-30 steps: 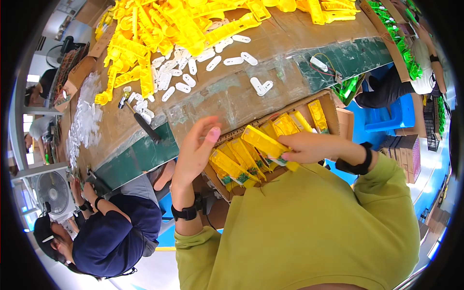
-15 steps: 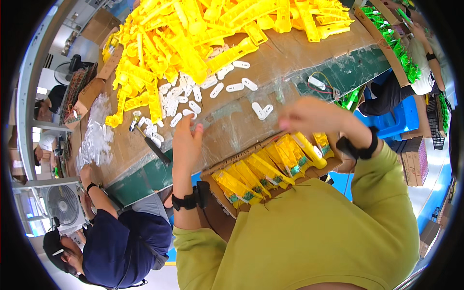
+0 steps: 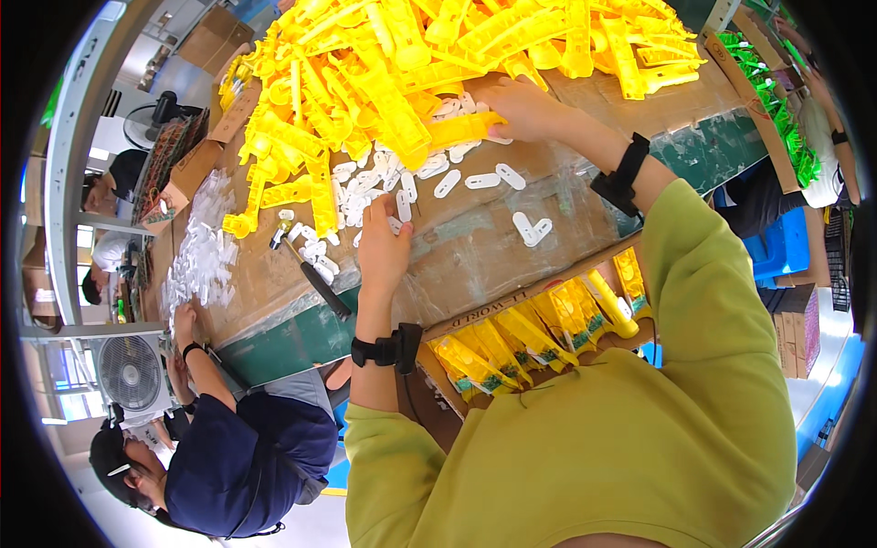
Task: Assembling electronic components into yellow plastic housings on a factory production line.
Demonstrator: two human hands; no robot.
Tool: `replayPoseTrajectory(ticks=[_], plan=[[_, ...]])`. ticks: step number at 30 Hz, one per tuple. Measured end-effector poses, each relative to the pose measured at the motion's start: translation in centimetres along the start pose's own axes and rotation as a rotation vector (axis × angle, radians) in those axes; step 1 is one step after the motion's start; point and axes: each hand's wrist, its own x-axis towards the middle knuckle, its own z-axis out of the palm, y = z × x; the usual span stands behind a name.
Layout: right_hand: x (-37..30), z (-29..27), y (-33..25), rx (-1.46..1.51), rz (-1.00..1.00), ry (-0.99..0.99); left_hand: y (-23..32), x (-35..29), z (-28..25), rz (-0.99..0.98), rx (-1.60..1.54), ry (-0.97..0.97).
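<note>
A large heap of yellow plastic shells [image 3: 384, 82] covers the far part of the table. My right hand [image 3: 523, 111] reaches to the front of that heap, its fingers closed on the end of one long yellow plastic shell [image 3: 457, 131]. Loose white oval plastic pieces [image 3: 359, 196] lie in front of the heap. My left hand [image 3: 384, 251] is at their near edge, thumb and fingers apart, with a white piece close by the fingertips. Whether it touches that piece I cannot tell.
Close to my body, a cardboard box [image 3: 484, 310] holds several yellow shells with wires and green boards. A black-handled hammer [image 3: 315, 281] lies left of my left hand. Small clear parts [image 3: 203, 247] are piled further left, beside a co-worker in navy [image 3: 219, 457]. Green parts [image 3: 772, 110] fill a box at right.
My right hand has moved from above the cardboard box away to the heap and taken hold of a yellow shell. My left hand stays near the white pieces.
</note>
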Motion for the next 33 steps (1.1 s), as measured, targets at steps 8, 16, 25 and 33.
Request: replayPoseTrajectory(ticks=[8, 16, 25, 33], plan=[[-1.9, -3.3, -3.1, 0.168, 0.258, -0.4, 0.9, 1.3, -0.8, -0.015, 0.054, -0.2], [-7.2, -5.0, -6.3, 1.285, 0.477, -0.169, 6.3, 0.0, -3.5, -0.287, -0.698, -0.229], [-10.6, -6.8, -14.8, 1.552, 0.252, 0.32, 15.7, -3.9, -3.7, -0.094, -0.757, 0.166], [-11.8, -6.1, -15.5, 1.198, 0.21, 0.471, 16.3, -5.2, -4.0, -0.215, -0.789, 0.075]])
